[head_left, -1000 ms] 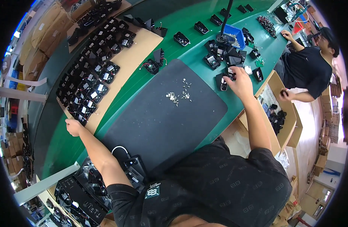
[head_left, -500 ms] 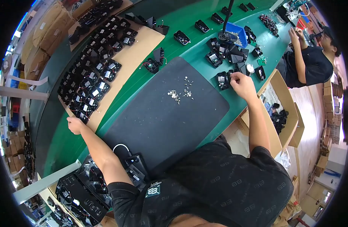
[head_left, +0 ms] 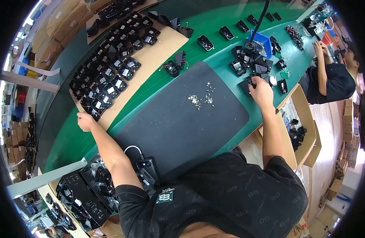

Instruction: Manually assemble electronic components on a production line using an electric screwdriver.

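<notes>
Screws (head_left: 193,98) lay loose on the dark mat (head_left: 162,135) near twelve o'clock. At two o'clock, the right hand (head_left: 262,92) bent its fingers over a black case (head_left: 243,87); whether they pinched it, I could not tell. At nine, the left hand (head_left: 85,121) was at the edge of the cardboard sheet (head_left: 155,55), its grip unclear.

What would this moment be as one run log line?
left hand: at near corner of cardboard sheet | right hand: at black housing | small pale pieces: on black mat
</notes>
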`<state>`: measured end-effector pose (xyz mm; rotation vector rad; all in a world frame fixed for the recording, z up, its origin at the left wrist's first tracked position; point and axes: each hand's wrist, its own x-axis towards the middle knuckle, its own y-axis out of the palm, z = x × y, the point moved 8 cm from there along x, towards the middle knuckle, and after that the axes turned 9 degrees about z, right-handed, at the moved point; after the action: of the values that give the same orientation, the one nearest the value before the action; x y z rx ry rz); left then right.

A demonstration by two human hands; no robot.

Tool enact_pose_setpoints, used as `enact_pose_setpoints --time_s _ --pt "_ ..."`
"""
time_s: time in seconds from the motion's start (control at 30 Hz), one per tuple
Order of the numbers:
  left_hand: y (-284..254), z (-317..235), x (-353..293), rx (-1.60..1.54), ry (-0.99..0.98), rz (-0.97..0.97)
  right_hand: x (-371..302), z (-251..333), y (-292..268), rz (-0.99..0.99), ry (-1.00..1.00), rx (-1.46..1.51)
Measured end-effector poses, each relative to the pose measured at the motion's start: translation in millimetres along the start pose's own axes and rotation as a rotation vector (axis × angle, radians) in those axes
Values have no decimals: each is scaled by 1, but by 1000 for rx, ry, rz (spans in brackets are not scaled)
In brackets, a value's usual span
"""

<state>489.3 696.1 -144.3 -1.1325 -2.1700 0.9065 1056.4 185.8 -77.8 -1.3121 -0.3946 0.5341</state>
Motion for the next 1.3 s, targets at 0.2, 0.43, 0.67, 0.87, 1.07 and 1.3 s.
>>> enact_pose_setpoints --time_s 0.2,0.43,0.67,0.87,1.07,1.3 --pt "-3 -4 -5 -26 -20 -7 0 -7 -3 4 45 53" --pt "-5 -3 -3 -20 -35 0 -1 -8 3 93 51 127" --pt "-11 -5 -9 -1 -31 -12 4 1 -2 65 -58 87" --pt "-2 -5 -7 6 -7 -30 -17 25 -6 191 -367 99" --pt "-7 -10 -6 -19 -5 -61 -8 76 -35 100 -466 307" --pt "-14 -16 -14 -5 52 -52 100 288 -7 23 -743 290"
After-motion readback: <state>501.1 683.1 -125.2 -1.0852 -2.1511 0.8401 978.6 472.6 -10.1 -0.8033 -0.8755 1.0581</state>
